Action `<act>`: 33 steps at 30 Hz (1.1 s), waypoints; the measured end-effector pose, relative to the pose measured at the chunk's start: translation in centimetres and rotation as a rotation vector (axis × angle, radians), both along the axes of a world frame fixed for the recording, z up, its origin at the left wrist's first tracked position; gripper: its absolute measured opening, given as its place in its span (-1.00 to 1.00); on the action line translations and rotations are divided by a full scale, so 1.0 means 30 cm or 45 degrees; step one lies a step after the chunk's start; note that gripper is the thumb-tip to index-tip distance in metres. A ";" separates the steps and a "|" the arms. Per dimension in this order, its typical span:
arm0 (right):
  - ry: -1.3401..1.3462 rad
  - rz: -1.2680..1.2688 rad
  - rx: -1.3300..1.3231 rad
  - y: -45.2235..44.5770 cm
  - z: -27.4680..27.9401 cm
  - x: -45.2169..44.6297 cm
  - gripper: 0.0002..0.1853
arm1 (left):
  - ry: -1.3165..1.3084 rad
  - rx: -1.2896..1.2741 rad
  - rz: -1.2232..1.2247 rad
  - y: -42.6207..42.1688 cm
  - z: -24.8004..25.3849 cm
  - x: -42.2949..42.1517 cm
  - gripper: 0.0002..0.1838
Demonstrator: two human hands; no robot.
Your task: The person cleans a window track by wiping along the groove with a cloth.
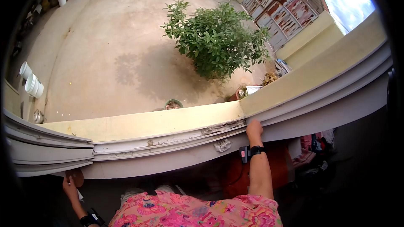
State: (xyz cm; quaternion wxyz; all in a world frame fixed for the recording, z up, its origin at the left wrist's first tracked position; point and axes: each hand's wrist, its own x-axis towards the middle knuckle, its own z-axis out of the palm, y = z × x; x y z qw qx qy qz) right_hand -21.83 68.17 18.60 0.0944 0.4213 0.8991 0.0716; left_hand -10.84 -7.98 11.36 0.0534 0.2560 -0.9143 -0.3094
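Observation:
My right hand is closed at the right corner of the window frame, against the end of the sliding track. What its fingers hold, if anything, is hidden. Dark dirt and flaking patches line the track near that hand. A crumpled whitish wad, cloth or paper, lies on the inner sill left of my right wrist. Low at the left, just beneath the sill, my left hand has its fingers closed at the edge of a flat, brown, rounded piece.
Window frame sides rise at left and right. Outside are a leafy bush, white buckets, a round planter and a rusty metal gate. Indoors, a red surface and fabrics sit below the sill.

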 end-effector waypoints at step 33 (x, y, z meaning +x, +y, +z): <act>-0.308 0.086 0.040 0.038 -0.007 -0.103 -0.79 | 0.009 0.029 -0.041 -0.054 -0.050 0.013 -0.76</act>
